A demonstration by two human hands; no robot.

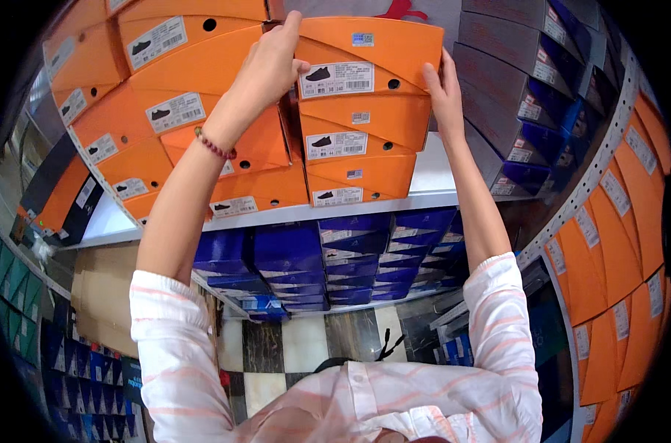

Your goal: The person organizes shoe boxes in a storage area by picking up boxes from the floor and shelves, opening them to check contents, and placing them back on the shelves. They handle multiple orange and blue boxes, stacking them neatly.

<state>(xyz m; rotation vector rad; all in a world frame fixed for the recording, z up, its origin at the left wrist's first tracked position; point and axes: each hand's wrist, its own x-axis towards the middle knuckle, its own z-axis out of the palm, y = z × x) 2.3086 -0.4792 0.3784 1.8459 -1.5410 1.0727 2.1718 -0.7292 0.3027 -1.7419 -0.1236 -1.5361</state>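
Note:
An orange cardboard shoebox (pixel 393 52) tops a short stack, held between my two hands. My left hand (pixel 271 61) grips its left side, thumb on the front corner. On the right side, my right hand (pixel 446 97) has its thumb at the front edge and fingers along the side. A label with a shoe picture and a dark round hole mark the box front. Beneath it are a second orange shoebox (pixel 385 144) and a third orange shoebox (pixel 393 171), the lowest on the white shelf (pixel 258 215). The held box's underside is hidden.
More orange shoeboxes (pixel 169 108) are stacked close on the left. Grey and blue shoeboxes (pixel 487 99) stand to the right. Dark blue shoeboxes (pixel 352 221) fill the lower shelf. A perforated metal upright (pixel 582 183) and orange boxes (pixel 618 221) flank the right side. Checkered floor (pixel 305 343) lies below.

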